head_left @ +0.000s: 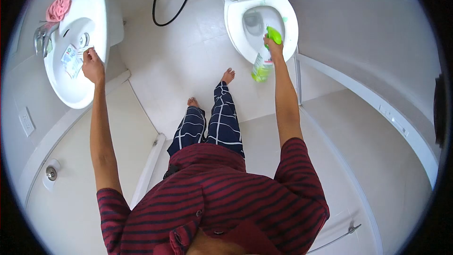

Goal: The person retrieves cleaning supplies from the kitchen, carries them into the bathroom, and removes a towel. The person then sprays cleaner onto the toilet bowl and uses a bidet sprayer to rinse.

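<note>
My right hand (274, 47) is wrapped round the neck of a spray bottle (261, 68) with a bright green trigger head and a clear body with green at its base. The bottle tilts over the front rim of the white toilet (233, 28), whose lid is raised. Green marks show on the seat and the inside of the bowl. Over the basin of the white sink (78, 92), my left hand (93, 67) has its fingers pinched together. Something thin and white shows at the fingertips, too small to name. Right beside them lies a printed white-and-blue packet (71, 61).
A pink cloth (58, 8) rests on the sink's back edge near the metal faucet (41, 38). A black hose (163, 23) loops beside the toilet. The door (89, 160) with a round knob (51, 173) stands at left; a curved white frame (368, 92) runs along the right.
</note>
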A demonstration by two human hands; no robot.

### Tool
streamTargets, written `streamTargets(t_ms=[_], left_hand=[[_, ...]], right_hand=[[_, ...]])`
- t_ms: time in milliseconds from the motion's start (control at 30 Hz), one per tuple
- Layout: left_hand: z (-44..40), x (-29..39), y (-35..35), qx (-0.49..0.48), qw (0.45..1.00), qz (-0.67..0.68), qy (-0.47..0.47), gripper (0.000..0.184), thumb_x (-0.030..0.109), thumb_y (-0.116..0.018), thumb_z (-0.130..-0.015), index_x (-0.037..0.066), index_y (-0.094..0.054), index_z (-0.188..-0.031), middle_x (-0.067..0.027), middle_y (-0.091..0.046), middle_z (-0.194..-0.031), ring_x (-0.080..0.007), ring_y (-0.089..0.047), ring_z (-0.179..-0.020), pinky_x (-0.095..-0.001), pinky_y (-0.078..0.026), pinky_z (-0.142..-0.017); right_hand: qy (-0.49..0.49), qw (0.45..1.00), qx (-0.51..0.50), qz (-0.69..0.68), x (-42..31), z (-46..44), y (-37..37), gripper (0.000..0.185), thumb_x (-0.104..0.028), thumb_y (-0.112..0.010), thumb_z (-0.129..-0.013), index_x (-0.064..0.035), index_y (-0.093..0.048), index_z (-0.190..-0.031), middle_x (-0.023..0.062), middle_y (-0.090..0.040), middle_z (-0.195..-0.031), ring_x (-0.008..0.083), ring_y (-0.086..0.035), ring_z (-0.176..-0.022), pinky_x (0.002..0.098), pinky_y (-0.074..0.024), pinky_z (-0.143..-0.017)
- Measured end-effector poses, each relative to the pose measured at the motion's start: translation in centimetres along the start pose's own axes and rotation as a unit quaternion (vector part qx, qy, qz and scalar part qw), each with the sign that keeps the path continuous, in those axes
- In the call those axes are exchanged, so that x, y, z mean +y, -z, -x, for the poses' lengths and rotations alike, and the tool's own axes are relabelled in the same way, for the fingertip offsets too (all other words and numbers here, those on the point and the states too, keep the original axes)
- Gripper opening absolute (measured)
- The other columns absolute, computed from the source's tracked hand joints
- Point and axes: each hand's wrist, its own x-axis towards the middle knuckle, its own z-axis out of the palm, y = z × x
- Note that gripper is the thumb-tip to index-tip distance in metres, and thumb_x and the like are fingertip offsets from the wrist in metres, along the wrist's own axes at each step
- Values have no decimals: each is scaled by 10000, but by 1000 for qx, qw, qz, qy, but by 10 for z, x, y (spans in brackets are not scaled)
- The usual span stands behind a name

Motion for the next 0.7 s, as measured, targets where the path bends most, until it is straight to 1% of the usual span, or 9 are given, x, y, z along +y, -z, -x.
streamTargets(t_ms=[33,67,133,267,367,400,533,633,700], left_hand=[[-2,-2,0,2,1000,3,-4,266,303,-438,-835,123,-621,-903,-93,-634,-765,-231,-612,-708,-335,-456,-645],[-1,1,1,14,1000,-2,-3,267,302,-442,-834,115,-622,-897,-90,-636,-769,-232,-611,-710,-333,-457,-649],[0,-1,2,4,1000,-2,-3,265,298,-442,-833,114,-623,-897,-89,-636,-771,-232,-611,-710,-332,-457,-649],[-1,-2,1,15,1000,1,-15,270,301,-436,-830,124,-628,-898,-83,-636,-776,-239,-608,-705,-337,-455,-651],[0,2,0,18,1000,-6,-7,278,314,-426,-829,135,-631,-885,-80,-635,-769,-249,-606,-699,-345,-454,-646],[-1,2,0,19,1000,-12,-2,281,318,-421,-828,139,-632,-880,-79,-635,-766,-253,-606,-696,-348,-454,-643],[-3,2,-1,17,1000,-23,-5,283,328,-413,-828,157,-633,-875,-82,-631,-747,-266,-602,-682,-356,-452,-632],[-1,3,1,8,999,-35,5,282,330,-415,-826,161,-634,-877,-84,-630,-742,-270,-601,-676,-355,-453,-629],[-2,2,1,1,1000,-16,16,285,334,-417,-825,158,-634,-881,-85,-630,-745,-269,-601,-676,-353,-454,-627]], right_hand=[[-36,998,2,44,19,-13,0,254,-160,-626,-574,-33,-596,-792,86,-602,-752,132,-550,-695,234,-418,-602],[-77,982,35,167,42,-23,2,299,-195,-627,-544,-17,-593,-782,106,-600,-761,175,-557,-700,273,-429,-604],[-87,967,53,235,66,-15,15,318,-213,-619,-528,-7,-594,-769,132,-604,-770,219,-572,-721,307,-442,-640],[-102,960,-22,260,36,23,41,333,-228,-586,-541,4,-608,-779,182,-614,-829,292,-592,-805,358,-453,-727],[-86,907,131,391,25,33,49,366,-249,-565,-561,-4,-619,-828,197,-612,-869,319,-587,-856,372,-454,-759],[-86,894,141,417,22,34,53,369,-260,-558,-577,-10,-625,-839,191,-615,-869,321,-586,-860,384,-454,-757],[-84,922,137,352,24,28,73,372,-277,-579,-578,-50,-622,-869,173,-615,-876,321,-585,-855,385,-451,-757],[35,957,103,269,23,23,76,358,-279,-592,-578,-72,-622,-869,163,-617,-849,325,-586,-837,390,-451,-747],[57,938,150,306,12,23,72,337,-248,-619,-568,-52,-605,-842,148,-613,-793,292,-586,-768,380,-449,-702]])
